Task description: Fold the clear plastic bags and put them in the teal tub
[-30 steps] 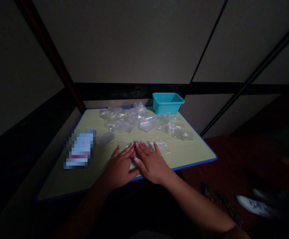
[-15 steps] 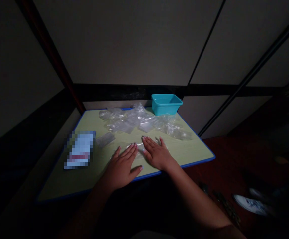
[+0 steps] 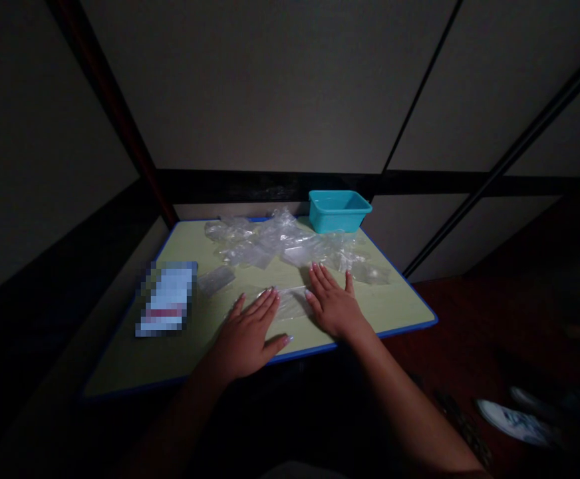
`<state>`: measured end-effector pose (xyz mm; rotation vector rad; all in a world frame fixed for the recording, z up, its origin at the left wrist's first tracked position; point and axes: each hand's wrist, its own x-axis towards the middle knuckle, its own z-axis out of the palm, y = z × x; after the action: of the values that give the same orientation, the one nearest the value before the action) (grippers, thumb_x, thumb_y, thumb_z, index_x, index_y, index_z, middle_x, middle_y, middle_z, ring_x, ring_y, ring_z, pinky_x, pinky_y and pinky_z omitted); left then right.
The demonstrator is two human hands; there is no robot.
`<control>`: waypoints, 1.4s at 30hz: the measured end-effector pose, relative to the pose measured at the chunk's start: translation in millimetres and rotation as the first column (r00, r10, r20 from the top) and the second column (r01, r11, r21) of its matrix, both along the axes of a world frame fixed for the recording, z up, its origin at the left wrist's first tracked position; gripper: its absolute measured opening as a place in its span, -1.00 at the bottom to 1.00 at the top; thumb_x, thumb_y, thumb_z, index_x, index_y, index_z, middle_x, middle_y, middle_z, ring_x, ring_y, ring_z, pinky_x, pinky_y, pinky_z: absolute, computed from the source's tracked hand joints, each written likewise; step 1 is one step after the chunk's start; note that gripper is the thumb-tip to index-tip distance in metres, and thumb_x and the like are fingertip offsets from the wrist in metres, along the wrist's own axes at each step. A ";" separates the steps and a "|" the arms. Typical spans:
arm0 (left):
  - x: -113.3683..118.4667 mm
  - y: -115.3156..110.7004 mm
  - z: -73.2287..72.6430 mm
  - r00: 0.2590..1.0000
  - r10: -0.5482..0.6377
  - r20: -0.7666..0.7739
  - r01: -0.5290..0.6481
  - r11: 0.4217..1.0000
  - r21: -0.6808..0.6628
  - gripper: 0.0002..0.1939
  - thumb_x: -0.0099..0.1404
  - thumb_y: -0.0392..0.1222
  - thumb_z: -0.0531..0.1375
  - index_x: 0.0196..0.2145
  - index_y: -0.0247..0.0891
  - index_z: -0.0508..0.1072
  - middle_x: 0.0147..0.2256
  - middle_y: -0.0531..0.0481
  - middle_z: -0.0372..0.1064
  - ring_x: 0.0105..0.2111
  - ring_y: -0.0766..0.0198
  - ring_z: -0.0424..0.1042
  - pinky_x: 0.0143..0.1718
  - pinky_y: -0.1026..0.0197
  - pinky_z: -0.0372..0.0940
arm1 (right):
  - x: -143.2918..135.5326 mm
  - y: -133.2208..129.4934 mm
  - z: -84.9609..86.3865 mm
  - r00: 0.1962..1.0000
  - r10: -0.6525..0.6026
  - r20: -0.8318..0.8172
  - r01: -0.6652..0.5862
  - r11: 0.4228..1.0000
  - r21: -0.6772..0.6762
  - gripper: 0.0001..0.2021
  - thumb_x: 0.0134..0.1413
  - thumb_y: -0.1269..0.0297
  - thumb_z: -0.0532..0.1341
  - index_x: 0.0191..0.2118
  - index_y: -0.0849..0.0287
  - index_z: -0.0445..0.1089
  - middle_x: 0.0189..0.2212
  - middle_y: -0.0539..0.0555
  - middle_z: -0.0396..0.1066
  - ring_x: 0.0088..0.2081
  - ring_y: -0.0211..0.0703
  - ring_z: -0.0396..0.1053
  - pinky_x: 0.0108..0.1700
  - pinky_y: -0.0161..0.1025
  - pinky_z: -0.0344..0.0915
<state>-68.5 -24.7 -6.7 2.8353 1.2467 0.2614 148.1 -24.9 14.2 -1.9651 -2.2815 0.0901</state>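
Flat on the table near its front edge lies a clear plastic bag (image 3: 292, 304). My left hand (image 3: 247, 336) presses on its left end, palm down with the fingers stretched out. Over the right end my right hand (image 3: 337, 306) lies flat, thumb and fingers spread. The bag's middle shows between the two hands; its ends are hidden under them. Just beyond the hands, a loose heap of crumpled clear plastic bags (image 3: 280, 239) spreads across the table. A small flat piece of folded clear plastic (image 3: 216, 281) rests left of the heap.
The pale table (image 3: 170, 362) has a blue edge. A turquoise plastic basin (image 3: 340, 216) stands at its back right corner. On the left lies a blurred-out white and blue packet-like item (image 3: 167, 298). Wall panels rise behind, and a shoe (image 3: 514, 422) shows on the red floor.
My right hand has slid to the right, away from my left hand, and more of the bag between them shows, looking flatter. My left hand stays in nearly the same place.
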 end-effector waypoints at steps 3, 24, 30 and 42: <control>0.1 -0.1 -1.0 1.000 -0.004 0.017 0.003 1.000 0.022 -0.30 0.33 0.18 -0.05 0.29 -0.27 0.04 0.30 -0.16 -0.05 0.29 0.07 -0.04 0.26 -0.12 -0.22 | -19.5 -11.9 2.3 0.984 0.162 -0.071 -0.164 0.986 -0.018 -0.41 0.31 0.00 -0.27 0.36 0.15 -0.26 0.35 0.06 -0.29 0.35 -0.12 -0.30 0.26 0.22 -0.62; 0.2 -0.1 0.3 1.000 0.003 -0.012 -0.003 0.999 -0.039 -0.16 0.26 0.27 -0.01 0.31 -0.33 -0.05 0.32 -0.18 -0.17 0.31 0.06 -0.13 0.27 -0.16 -0.29 | 3.4 -5.1 -3.6 0.999 -0.025 -0.029 0.023 0.996 -0.082 -0.44 0.31 0.04 -0.28 0.35 0.09 -0.17 0.34 0.02 -0.17 0.34 -0.14 -0.23 0.27 0.26 -0.41; 0.1 0.1 4.3 0.999 0.016 -0.029 -0.018 0.998 -0.067 -0.22 0.30 0.21 -0.02 0.30 -0.33 -0.03 0.32 -0.20 -0.19 0.31 0.08 -0.14 0.27 -0.17 -0.29 | 5.2 -5.3 -6.5 1.000 -0.025 -0.012 0.024 0.998 -0.065 -0.42 0.30 0.02 -0.29 0.35 0.11 -0.18 0.34 0.03 -0.19 0.34 -0.16 -0.24 0.28 0.23 -0.36; 69.0 -14.7 26.2 0.990 0.124 0.064 -0.119 0.990 -0.074 -0.30 0.39 0.19 -0.24 0.32 -0.29 -0.06 0.32 -0.14 -0.15 0.33 0.04 -0.23 0.27 -0.21 -0.33 | 8.0 -4.4 -11.5 0.997 0.007 0.074 -0.003 0.999 -0.053 -0.44 0.30 0.09 -0.26 0.36 0.09 -0.23 0.35 0.03 -0.24 0.35 -0.11 -0.27 0.26 0.25 -0.31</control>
<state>0.5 -39.4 19.5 2.6723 1.3875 0.3091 156.2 -29.2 2.7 -2.0212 -2.3536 0.0808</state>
